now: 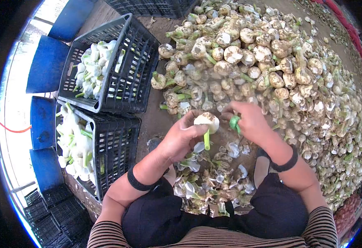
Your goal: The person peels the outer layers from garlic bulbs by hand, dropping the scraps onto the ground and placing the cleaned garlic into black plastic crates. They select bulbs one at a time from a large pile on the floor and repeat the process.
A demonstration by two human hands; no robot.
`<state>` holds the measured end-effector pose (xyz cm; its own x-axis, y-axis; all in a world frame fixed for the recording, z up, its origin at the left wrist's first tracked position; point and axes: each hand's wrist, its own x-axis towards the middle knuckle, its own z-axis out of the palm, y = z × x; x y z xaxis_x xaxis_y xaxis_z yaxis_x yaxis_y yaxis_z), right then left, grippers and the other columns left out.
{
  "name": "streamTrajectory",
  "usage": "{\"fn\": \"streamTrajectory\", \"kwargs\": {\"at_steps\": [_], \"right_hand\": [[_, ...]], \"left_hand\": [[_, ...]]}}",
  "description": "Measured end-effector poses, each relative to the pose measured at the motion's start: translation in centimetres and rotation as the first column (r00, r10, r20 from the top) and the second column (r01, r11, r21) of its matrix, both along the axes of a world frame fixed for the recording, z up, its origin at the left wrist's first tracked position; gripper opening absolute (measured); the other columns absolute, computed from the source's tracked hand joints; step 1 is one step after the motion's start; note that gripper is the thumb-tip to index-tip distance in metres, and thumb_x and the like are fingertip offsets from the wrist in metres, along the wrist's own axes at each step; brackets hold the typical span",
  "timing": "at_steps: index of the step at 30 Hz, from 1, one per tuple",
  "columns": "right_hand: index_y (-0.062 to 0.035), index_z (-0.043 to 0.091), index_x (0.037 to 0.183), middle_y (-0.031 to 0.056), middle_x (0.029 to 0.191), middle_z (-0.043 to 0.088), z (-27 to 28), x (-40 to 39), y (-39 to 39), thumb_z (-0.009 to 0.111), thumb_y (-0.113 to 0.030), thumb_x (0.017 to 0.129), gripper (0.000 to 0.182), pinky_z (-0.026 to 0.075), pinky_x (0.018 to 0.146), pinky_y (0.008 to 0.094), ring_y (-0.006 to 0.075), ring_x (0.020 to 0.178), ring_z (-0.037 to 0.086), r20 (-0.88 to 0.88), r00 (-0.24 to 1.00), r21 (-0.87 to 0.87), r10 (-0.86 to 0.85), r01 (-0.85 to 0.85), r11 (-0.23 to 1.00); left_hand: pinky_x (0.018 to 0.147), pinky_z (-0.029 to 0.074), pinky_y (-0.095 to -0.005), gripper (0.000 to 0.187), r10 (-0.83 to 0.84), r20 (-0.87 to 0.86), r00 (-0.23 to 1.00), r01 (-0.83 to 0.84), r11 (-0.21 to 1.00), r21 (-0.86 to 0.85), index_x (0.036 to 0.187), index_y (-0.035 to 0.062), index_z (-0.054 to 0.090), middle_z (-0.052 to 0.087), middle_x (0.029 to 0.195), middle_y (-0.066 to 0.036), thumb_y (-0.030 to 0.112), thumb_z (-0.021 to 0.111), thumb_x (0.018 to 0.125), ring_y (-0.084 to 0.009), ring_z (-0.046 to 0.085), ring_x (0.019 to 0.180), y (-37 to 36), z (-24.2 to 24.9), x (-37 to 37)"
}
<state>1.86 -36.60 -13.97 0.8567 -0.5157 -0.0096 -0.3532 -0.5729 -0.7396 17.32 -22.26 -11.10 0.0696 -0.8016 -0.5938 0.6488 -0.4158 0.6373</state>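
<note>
Right around the middle of the frame there's a garlic bulb (pixel 207 122) being worked on, fat white end up toward the top of the frame and its green stalk (pixel 206 140) pointing straight down toward the person's lap, so the long axis runs pretty much top to bottom in the picture. The left hand (pixel 181 136) comes in from the lower left and is curled snug around the left side of the bulb, fingers wrapped, thumb up against it. The right hand (pixel 251 120) is just to the right of the bulb, fingers pinched together on a green strip of skin (pixel 234 122), not touching the bulb itself as far as I can see.

Below the hands, between the person's knees, there's a heap of peelings (pixel 207 182), papery white bits and green scraps, lying on the dirt floor (pixel 156 124). The whole upper right of the frame is one big pile of unpeeled garlic (pixel 280 74), muddy looking, stalks still on.

Over on the left are two black plastic crates (pixel 127 82), one in the upper left and one just below it, both holding clean white peeled garlic (pixel 75 142). More empty black crates (pixel 50 215) are stacked in the lower left corner, and blue chairs (pixel 46 64) line the far left edge.
</note>
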Motion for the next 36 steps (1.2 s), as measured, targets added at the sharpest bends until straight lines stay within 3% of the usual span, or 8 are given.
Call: {"fn": "streamTrajectory", "kwargs": {"at_steps": [3,16,19,21,24,28,32,36], "right_hand": [[-0.0051,0.058,0.084,0.0106,0.081,0.06,2.3,0.6,1.4,0.064,-0.013,0.074,0.014,0.046,0.065,0.0382,0.0296,0.077,0.057,0.368,0.929,0.04,-0.025,0.011,0.999],[-0.0035,0.053,0.082,0.0112,0.078,0.055,0.9,0.9,0.9,0.055,-0.004,0.071,0.011,0.046,0.067,0.0384,0.0308,0.076,0.054,0.134,0.991,-0.249,0.022,0.012,0.968],[-0.0039,0.056,0.09,0.014,0.081,0.058,-1.6,0.1,-0.1,0.056,-0.005,0.07,0.02,0.047,0.069,0.0411,0.0334,0.08,0.057,-0.23,0.973,-0.271,0.006,-0.07,0.96],[-0.0052,0.058,0.096,0.0167,0.084,0.06,-2.5,-0.2,0.8,0.057,-0.005,0.067,0.028,0.047,0.069,0.0424,0.0349,0.083,0.058,-0.235,0.965,0.021,0.117,-0.116,0.993],[-0.0109,0.06,0.101,0.0157,0.094,0.063,-1.7,0.2,2.7,0.052,-0.001,0.066,0.038,0.047,0.073,0.0429,0.0358,0.09,0.059,-0.482,0.761,0.333,0.434,-0.299,0.894],[-0.0107,0.062,0.1,0.0146,0.092,0.063,-7.3,-1.4,2.9,0.051,-0.004,0.068,0.035,0.047,0.071,0.0446,0.0337,0.088,0.06,-0.649,0.494,0.342,0.579,-0.49,0.802],[-0.0043,0.059,0.098,0.0182,0.089,0.06,-11.4,-0.9,-0.4,0.055,-0.008,0.073,0.026,0.05,0.07,0.0412,0.036,0.092,0.057,-0.448,0.876,-0.06,0.177,-0.227,0.972],[-0.0053,0.054,0.103,0.0192,0.093,0.056,-13.6,1.4,-1.5,0.055,-0.005,0.073,0.03,0.049,0.071,0.0417,0.0357,0.098,0.054,-0.399,0.914,-0.276,0.078,-0.201,0.94]], "left_hand": [[0.086,0.045,-0.0338,0.067,-0.011,0.096,0.995,0.007,0.999,0.042,0.129,-0.0057,0.028,0.055,0.111,-0.014,0.017,0.064,0.077,-0.0226,0.055,0.101,0.0,-0.3,-0.3],[0.08,0.045,-0.0256,0.042,-0.25,0.344,0.905,0.262,0.965,0.013,0.108,-0.0005,0.048,0.058,0.097,-0.005,0.013,0.07,0.074,-0.011,0.055,0.091,-0.2,0.0,0.1],[0.087,0.044,-0.0282,0.046,-0.219,0.359,0.907,0.263,0.962,-0.076,0.111,0.0002,0.045,0.057,0.103,-0.007,0.002,0.068,0.071,-0.0138,0.055,0.097,-0.2,0.6,-0.1],[0.086,0.045,-0.0297,0.044,-0.198,0.397,0.896,0.269,0.954,-0.131,0.112,0.0003,0.044,0.055,0.108,-0.009,-0.002,0.062,0.072,-0.0151,0.054,0.1,-0.1,0.1,0.4],[0.082,0.047,-0.031,0.039,-0.058,0.285,0.957,0.072,0.997,-0.038,0.116,0.0008,0.044,0.053,0.11,-0.011,0.007,0.058,0.08,-0.0187,0.054,0.1,-0.2,1.1,2.3],[0.076,0.052,-0.032,0.047,0.265,-0.608,0.749,-0.611,0.63,-0.479,0.121,-0.0044,0.041,0.05,0.116,-0.02,0.033,0.041,0.093,-0.0265,0.054,0.1,-0.8,3.9,9.7],[0.076,0.051,-0.0301,0.048,0.455,-0.434,0.778,-0.608,0.719,-0.336,0.117,-0.0039,0.044,0.051,0.117,-0.018,0.038,0.039,0.094,-0.025,0.056,0.098,-0.1,2.0,10.7],[0.069,0.05,-0.026,0.033,0.442,-0.174,0.88,-0.448,0.894,0.005,0.114,0.0023,0.049,0.054,0.109,-0.013,0.028,0.046,0.093,-0.0207,0.056,0.086,-0.9,-1.3,6.4]]}}
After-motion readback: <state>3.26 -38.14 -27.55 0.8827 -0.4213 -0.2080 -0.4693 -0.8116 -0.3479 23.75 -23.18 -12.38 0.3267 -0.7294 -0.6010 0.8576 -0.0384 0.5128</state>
